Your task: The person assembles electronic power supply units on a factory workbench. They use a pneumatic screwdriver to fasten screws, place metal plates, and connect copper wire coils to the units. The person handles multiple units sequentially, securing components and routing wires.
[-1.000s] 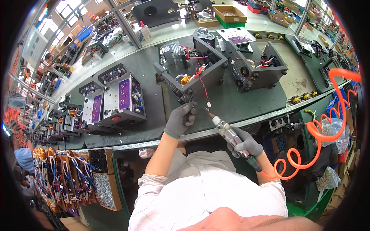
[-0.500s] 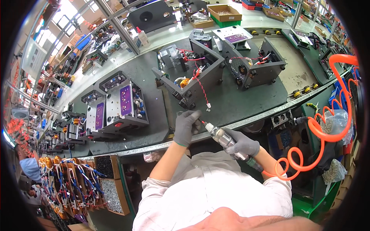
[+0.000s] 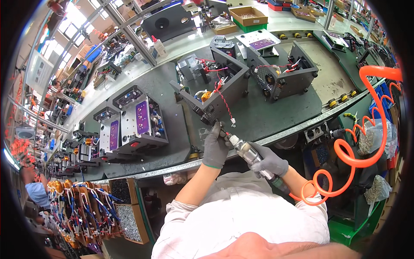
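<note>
My right hand (image 3: 271,162), in a grey glove, is wrapped round a pneumatic screwdriver (image 3: 245,152). The tool slants up and left, its red-tipped bit close to my left fingers. My left hand (image 3: 215,149), gloved too, reaches the lower corner of an open dark metal housing (image 3: 235,88). Its fingertips are pinched together at that corner; whatever they hold is too small to make out. From the housing hangs a twisted red wire (image 3: 224,102) with a white connector at its end. Inside it sit a finned grey heat sink and a yellow-orange coil.
Another open housing (image 3: 297,80) stands to the right. Units with purple circuit boards (image 3: 141,115) line the left bench. An orange coiled air hose (image 3: 371,157) loops on my right. Wire harnesses (image 3: 75,207) and a box of small metal parts (image 3: 129,222) are at lower left.
My left hand has moved right and forward, up to the housing's lower corner. The screwdriver stays in my right hand, almost where it was.
</note>
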A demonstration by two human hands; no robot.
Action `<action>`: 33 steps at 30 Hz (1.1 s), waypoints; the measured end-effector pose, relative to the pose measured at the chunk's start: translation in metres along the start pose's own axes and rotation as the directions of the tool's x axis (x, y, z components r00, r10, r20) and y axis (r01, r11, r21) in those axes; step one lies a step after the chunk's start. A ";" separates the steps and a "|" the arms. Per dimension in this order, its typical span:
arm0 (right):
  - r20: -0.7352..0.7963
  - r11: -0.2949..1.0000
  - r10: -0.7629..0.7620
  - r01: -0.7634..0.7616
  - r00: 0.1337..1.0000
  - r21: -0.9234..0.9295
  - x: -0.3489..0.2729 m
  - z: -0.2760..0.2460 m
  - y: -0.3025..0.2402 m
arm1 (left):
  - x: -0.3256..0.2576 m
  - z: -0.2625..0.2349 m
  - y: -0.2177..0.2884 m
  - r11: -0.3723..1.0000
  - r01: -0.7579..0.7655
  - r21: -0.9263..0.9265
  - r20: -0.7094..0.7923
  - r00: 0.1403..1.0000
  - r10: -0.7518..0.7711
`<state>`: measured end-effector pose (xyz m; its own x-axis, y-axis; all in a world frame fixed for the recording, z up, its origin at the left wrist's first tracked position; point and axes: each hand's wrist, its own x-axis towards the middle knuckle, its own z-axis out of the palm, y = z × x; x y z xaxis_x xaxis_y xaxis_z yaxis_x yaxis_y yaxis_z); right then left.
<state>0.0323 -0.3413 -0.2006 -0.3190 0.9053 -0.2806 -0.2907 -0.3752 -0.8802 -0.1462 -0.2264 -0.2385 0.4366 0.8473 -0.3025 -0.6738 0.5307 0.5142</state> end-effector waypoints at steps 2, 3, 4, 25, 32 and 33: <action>0.013 0.998 0.013 -0.013 1.000 0.062 0.002 0.000 0.005 | -0.001 0.000 -0.001 1.000 0.000 -0.030 0.014 1.000 0.001; 0.010 0.998 0.007 -0.007 1.000 0.064 0.002 0.001 0.005 | 0.000 0.000 -0.001 0.999 -0.005 -0.037 0.016 1.000 0.006; 0.006 0.998 0.000 0.000 1.000 0.065 0.003 0.003 0.006 | -0.001 0.000 0.000 0.999 -0.010 -0.044 0.021 1.000 0.011; 0.058 0.996 0.057 -0.053 0.997 -0.070 0.025 0.013 0.031 | -0.030 -0.035 0.002 0.922 -0.252 0.294 -0.133 0.944 0.301; 0.150 0.998 0.045 -0.037 0.988 -0.050 0.045 0.030 0.040 | -0.084 -0.070 0.037 0.708 -0.316 0.632 -0.056 0.892 0.449; 0.170 0.999 0.037 -0.030 0.985 -0.043 0.048 0.032 0.038 | -0.100 -0.077 0.045 0.570 -0.329 0.753 -0.012 0.859 0.511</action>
<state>-0.0227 -0.3181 -0.2352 -0.4779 0.8439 -0.2439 -0.2418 -0.3934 -0.8870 -0.2661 -0.2861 -0.2467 0.0237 0.9997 -0.0062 -0.0788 0.0081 0.9969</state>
